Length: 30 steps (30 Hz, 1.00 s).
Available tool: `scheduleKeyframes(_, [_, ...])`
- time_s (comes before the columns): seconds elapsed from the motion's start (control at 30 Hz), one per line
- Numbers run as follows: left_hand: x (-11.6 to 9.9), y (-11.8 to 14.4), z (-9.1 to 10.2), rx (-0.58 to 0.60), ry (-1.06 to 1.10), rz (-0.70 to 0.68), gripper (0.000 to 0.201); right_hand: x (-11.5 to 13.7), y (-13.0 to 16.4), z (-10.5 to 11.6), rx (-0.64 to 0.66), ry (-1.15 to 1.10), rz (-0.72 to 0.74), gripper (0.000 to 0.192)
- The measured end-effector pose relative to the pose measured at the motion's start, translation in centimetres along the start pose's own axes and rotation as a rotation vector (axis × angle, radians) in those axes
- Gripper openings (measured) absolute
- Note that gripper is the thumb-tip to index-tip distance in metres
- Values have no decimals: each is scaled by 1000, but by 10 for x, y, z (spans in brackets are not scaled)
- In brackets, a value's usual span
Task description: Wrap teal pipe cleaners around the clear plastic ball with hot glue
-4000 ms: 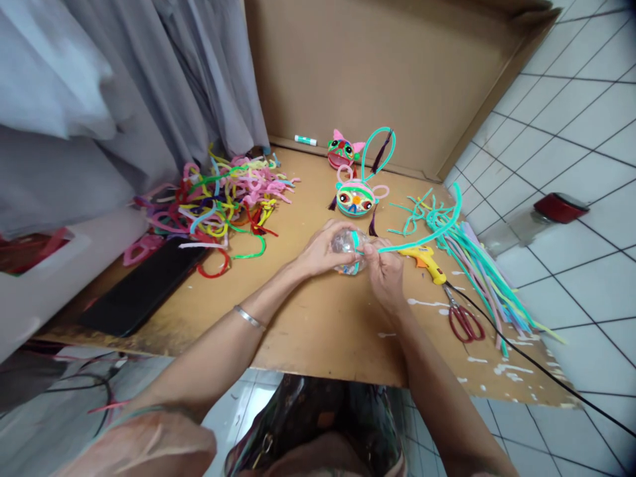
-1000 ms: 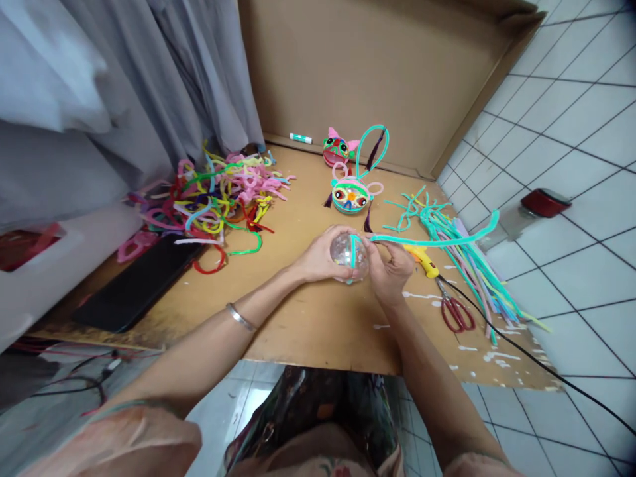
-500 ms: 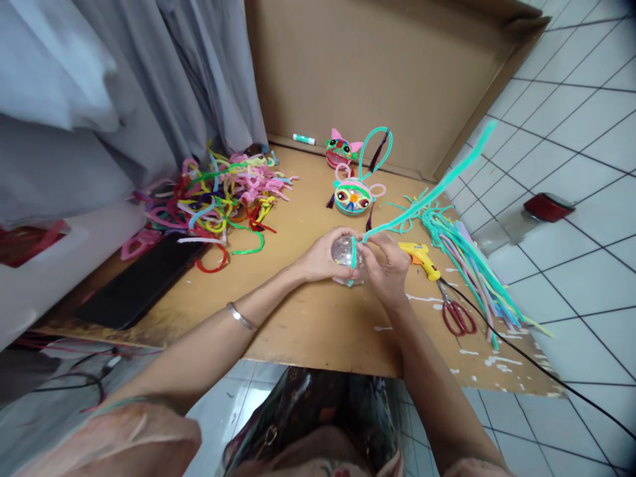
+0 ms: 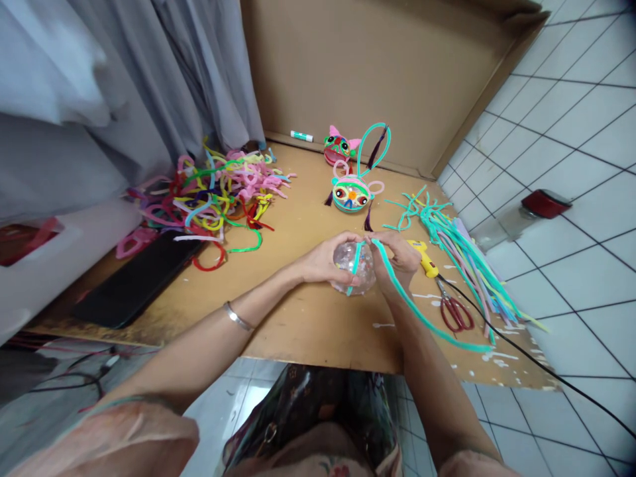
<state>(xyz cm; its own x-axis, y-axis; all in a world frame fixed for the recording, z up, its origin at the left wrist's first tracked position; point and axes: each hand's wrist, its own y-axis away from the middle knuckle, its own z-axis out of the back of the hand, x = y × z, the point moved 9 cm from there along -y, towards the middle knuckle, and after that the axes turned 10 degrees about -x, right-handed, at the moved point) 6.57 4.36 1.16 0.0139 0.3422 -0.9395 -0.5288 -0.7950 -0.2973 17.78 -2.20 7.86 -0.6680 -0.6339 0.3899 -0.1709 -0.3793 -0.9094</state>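
My left hand (image 4: 325, 260) is wrapped round the side of a clear plastic ball (image 4: 365, 268). A turquoise pipe cleaner (image 4: 412, 308) runs as a band over the ball's middle, and its long free end hangs over my right wrist toward the table's right side. The fingers of my right hand (image 4: 397, 258) pinch this pipe cleaner at the top right of the ball; their tips are partly hidden. Just beyond my right hand lies a yellow glue gun (image 4: 423, 258). Red-handled scissors (image 4: 454, 313) rest to the right of my wrist.
Tangled coloured pipe cleaners (image 4: 213, 192) and a black flat object (image 4: 136, 281) lie at left. Behind the ball stand a decorated ball (image 4: 350, 194) and a red-green figure (image 4: 338, 149). A glue stick (image 4: 301, 136) lies farther back. Straight pipe cleaners (image 4: 467, 255) and a black cord (image 4: 517, 349) are at right.
The pipe cleaner's free end has swung from pointing up and right to hanging down across my right wrist. My right hand has turned slightly; my left still holds the ball.
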Motion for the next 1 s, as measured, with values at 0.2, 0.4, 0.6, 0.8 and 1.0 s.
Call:
scheduleKeyframes(0.2, [1, -1, 5, -43, -16, -4, 70, -12, 2, -7, 54, 46, -159, 12])
scheduleKeyframes(0.4, [3, -1, 9, -55, -26, 13, 72, -7, 5, -13, 106, 4, -93, 20])
scheduleKeyframes(0.6, [6, -1, 14, -91, -42, 13, 66, -11, 5, -22, 185, 69, -107, 17])
scheduleKeyframes(0.8, [18, -9, 41, -293, -51, 49, 71, -64, 2, 8, 113, 454, -210, 28])
scheduleKeyframes(1.0, [26, -11, 56, -436, -41, 65, 71, -125, 17, 61, 398, 1189, -459, 61])
